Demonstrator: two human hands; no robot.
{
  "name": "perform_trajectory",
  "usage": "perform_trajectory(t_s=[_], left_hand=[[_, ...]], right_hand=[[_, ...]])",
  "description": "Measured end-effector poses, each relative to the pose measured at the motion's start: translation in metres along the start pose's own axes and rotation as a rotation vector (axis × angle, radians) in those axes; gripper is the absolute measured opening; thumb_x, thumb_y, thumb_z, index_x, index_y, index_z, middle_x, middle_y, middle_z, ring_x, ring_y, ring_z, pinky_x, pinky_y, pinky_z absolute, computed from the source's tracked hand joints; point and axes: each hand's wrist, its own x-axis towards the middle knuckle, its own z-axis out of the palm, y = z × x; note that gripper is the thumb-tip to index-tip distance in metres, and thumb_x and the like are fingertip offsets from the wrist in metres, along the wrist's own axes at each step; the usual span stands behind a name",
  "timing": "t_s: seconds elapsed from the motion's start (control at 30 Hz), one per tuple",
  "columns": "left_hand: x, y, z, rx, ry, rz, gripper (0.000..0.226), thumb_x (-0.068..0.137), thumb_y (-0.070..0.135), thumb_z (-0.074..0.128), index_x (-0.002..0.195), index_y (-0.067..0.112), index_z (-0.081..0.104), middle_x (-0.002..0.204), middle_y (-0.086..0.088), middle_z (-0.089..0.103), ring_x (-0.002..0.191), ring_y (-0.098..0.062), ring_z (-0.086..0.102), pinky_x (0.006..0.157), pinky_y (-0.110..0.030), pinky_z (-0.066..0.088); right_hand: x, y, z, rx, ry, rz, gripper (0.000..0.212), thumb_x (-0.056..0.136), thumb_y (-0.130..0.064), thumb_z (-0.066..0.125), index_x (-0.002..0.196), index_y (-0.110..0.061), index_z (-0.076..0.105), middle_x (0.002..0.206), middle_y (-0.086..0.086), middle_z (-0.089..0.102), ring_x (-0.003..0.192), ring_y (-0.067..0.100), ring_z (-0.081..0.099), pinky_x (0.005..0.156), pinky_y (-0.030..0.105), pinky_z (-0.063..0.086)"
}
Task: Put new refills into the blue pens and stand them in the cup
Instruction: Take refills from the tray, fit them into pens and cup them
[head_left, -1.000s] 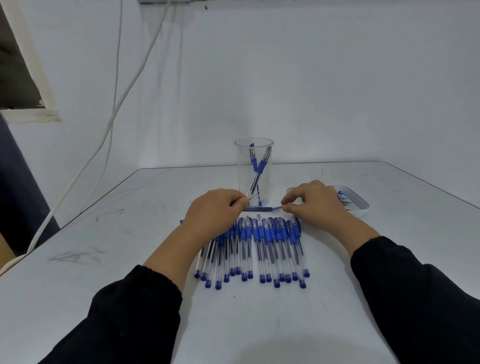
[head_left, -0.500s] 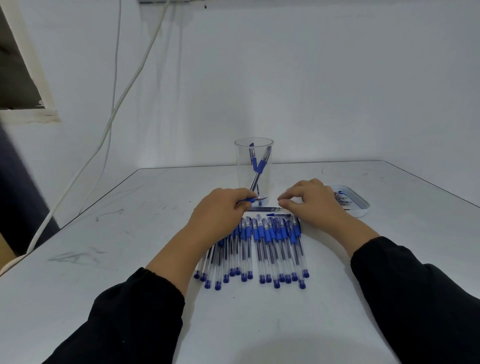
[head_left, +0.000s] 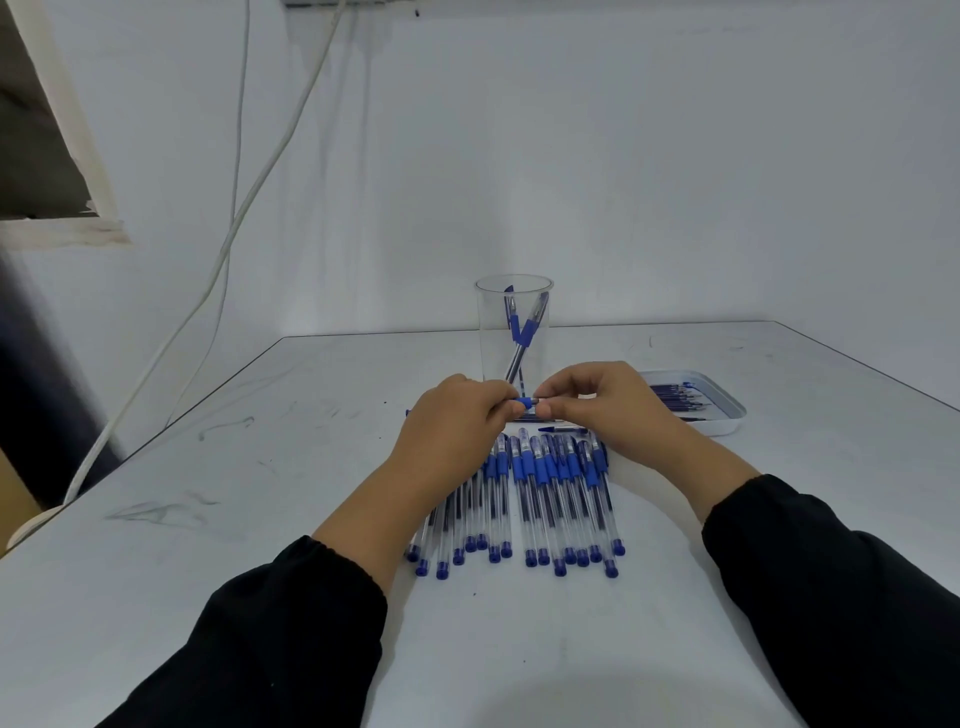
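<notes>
White table (head_left: 260, 597), scuffed with grey marks, set against a pale wall; head view looks down over both forearms in black sleeves.

Held pen (head_left: 523, 402): raised just above the table, lying roughly level between the two hands, in front of the cup's base. Only a short blue section shows between the fingertips. Left hand (head_left: 452, 431) has its fingers curled round the pen's left part, thumb and forefinger pinching it. Right hand (head_left: 602, 405) pinches the pen's right end between thumb and forefinger, other fingers curled. Whether the pen is in one piece or parted cannot be told; the hands hide the join.

Directly beneath the hands: a thin dark refill (head_left: 535, 417) lies crosswise on the table, and just nearer, a loose blue cap (head_left: 558, 429), also crosswise.

Row of blue pens (head_left: 545, 499): laid side by side on the table, blue end plugs toward the viewer, partly under the left wrist.

Clear cup (head_left: 513, 332): upright behind the hands, holding two blue pens that lean across each other.

White tray (head_left: 727, 415): right of the hands, with dark refills lying in it.

White cables (head_left: 228, 234) hang down the wall at left.
</notes>
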Motion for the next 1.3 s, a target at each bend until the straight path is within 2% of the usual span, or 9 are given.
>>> perform_trajectory(t_s=[0.17,0.3,0.5,0.6,0.73,0.93,1.1,1.2,1.3], left_hand=[[-0.0006,-0.0012,-0.0001,-0.034,0.038,0.003,0.026,0.097,0.038,0.042,0.106,0.028,0.065,0.081,0.002,0.060,0.086,-0.013,0.047,0.069,-0.029,0.038],[-0.0013,0.0015,-0.0007,-0.032,0.050,0.019,0.027,0.098,0.036,0.043,0.109,0.026,0.064,0.074,0.009,0.050,0.086,-0.012,0.046,0.068,-0.028,0.035],[-0.0019,0.0024,0.0005,0.024,0.061,0.055,0.027,0.098,0.035,0.042,0.109,0.025,0.064,0.068,0.014,0.043,0.086,-0.014,0.047,0.067,-0.027,0.035],[-0.0019,0.0034,0.0000,0.020,0.069,0.062,0.027,0.098,0.035,0.042,0.109,0.025,0.065,0.067,0.016,0.041,0.087,-0.014,0.047,0.067,-0.027,0.035],[-0.0020,0.0034,0.0006,0.027,0.067,0.064,0.027,0.098,0.035,0.042,0.108,0.023,0.065,0.067,0.014,0.042,0.087,-0.015,0.047,0.067,-0.027,0.034],[-0.0011,0.0029,0.0011,0.044,0.075,0.069,0.028,0.098,0.035,0.041,0.109,0.025,0.065,0.077,0.009,0.053,0.087,-0.014,0.047,0.066,-0.027,0.033],[-0.0016,0.0019,0.0005,0.050,0.085,0.068,0.028,0.098,0.036,0.041,0.109,0.024,0.065,0.078,0.009,0.052,0.088,-0.015,0.047,0.066,-0.026,0.031],[-0.0014,0.0023,0.0008,0.063,0.081,0.068,0.029,0.098,0.036,0.041,0.109,0.024,0.065,0.078,0.010,0.052,0.088,-0.014,0.047,0.066,-0.026,0.031],[-0.0018,0.0026,0.0006,0.061,0.080,0.060,0.029,0.098,0.035,0.041,0.111,0.025,0.064,0.076,0.010,0.049,0.088,-0.014,0.047,0.067,-0.026,0.031]], right_hand=[[-0.0005,-0.0006,-0.0019,0.060,0.005,0.010,0.012,0.083,-0.033,0.071,0.094,-0.028,0.070,0.081,-0.008,0.072,0.084,0.003,0.066,0.081,0.024,0.048],[0.0004,-0.0002,-0.0006,0.032,0.009,0.044,0.028,0.093,-0.042,0.055,0.083,-0.024,0.073,0.077,-0.007,0.074,0.085,0.003,0.065,0.090,0.030,0.046],[0.0002,0.0000,-0.0057,0.104,-0.047,0.044,0.010,0.080,-0.021,0.075,0.090,-0.021,0.073,0.083,-0.002,0.073,0.086,0.015,0.069,0.092,0.038,0.053],[-0.0005,-0.0013,-0.0051,0.126,-0.039,0.057,0.012,0.083,-0.030,0.072,0.093,-0.023,0.073,0.087,-0.003,0.074,0.085,0.006,0.067,0.091,0.033,0.050],[-0.0003,-0.0012,-0.0019,0.075,-0.027,0.108,0.024,0.092,-0.037,0.060,0.086,-0.019,0.074,0.077,-0.005,0.074,0.064,-0.010,0.059,0.083,0.027,0.045],[-0.0005,-0.0010,-0.0071,0.160,-0.052,0.089,0.015,0.077,-0.020,0.078,0.092,-0.020,0.073,0.086,0.000,0.074,0.086,0.013,0.069,0.089,0.033,0.052],[-0.0005,-0.0011,-0.0043,0.094,-0.001,0.089,0.017,0.091,-0.034,0.062,0.085,-0.022,0.073,0.078,-0.004,0.075,0.070,0.002,0.058,0.076,0.024,0.045],[-0.0007,-0.0001,-0.0054,0.106,-0.021,0.092,0.016,0.089,-0.029,0.065,0.083,-0.017,0.075,0.077,-0.001,0.075,0.065,-0.003,0.058,0.079,0.025,0.045],[-0.0015,-0.0008,-0.0076,0.171,-0.026,0.088,0.004,0.082,-0.019,0.074,0.085,-0.016,0.075,0.081,0.000,0.075,0.077,0.003,0.066,0.080,0.024,0.046]])
